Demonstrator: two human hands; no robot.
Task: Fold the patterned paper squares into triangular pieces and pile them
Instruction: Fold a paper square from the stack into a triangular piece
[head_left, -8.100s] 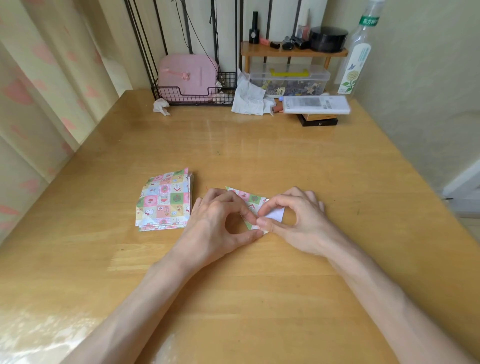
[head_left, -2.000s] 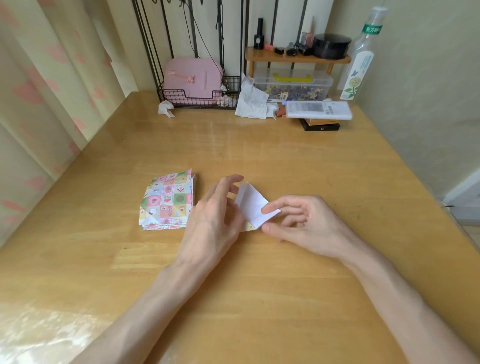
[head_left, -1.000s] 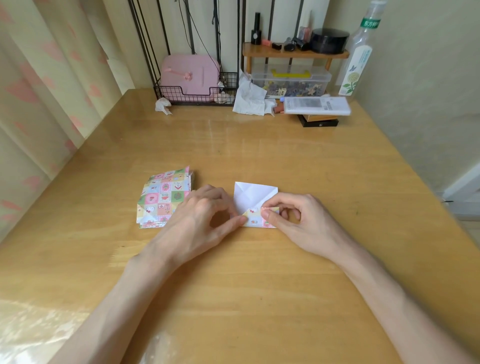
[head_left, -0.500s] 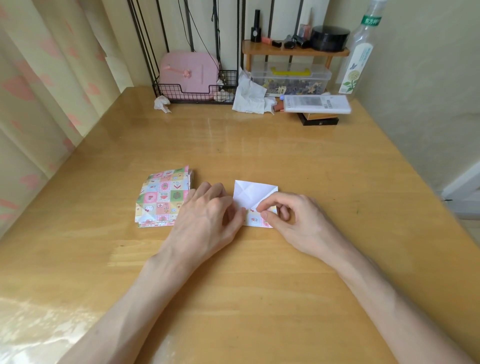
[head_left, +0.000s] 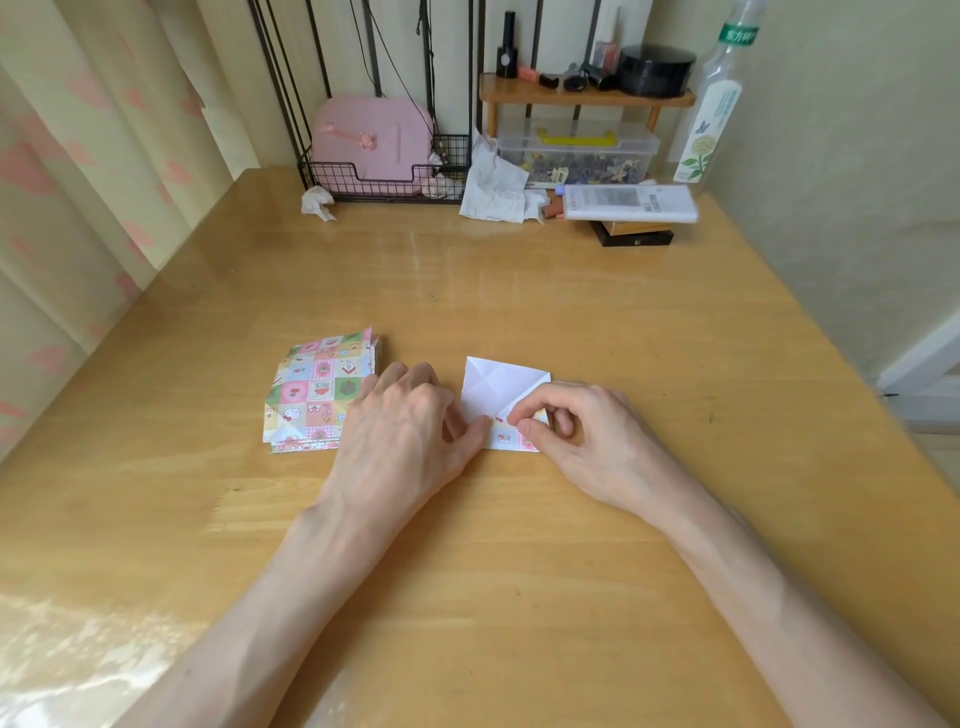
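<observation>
- Paper square (head_left: 493, 392): lies flat on the table (head_left: 519, 597), white face up and creased. Its near edge is turned up into a patterned band whose long axis runs left to right. The far corners point away from the person.
- Position: the square sits between the two hands, just right of the pile of patterned paper (head_left: 319, 395).
- Left hand (head_left: 410, 436): thumb tip presses on the band's left end. The fingers are bent and their tips hidden, so a grip cannot be told.
- Right hand (head_left: 587, 436): forefinger and thumb pinch the band's right end.
</observation>
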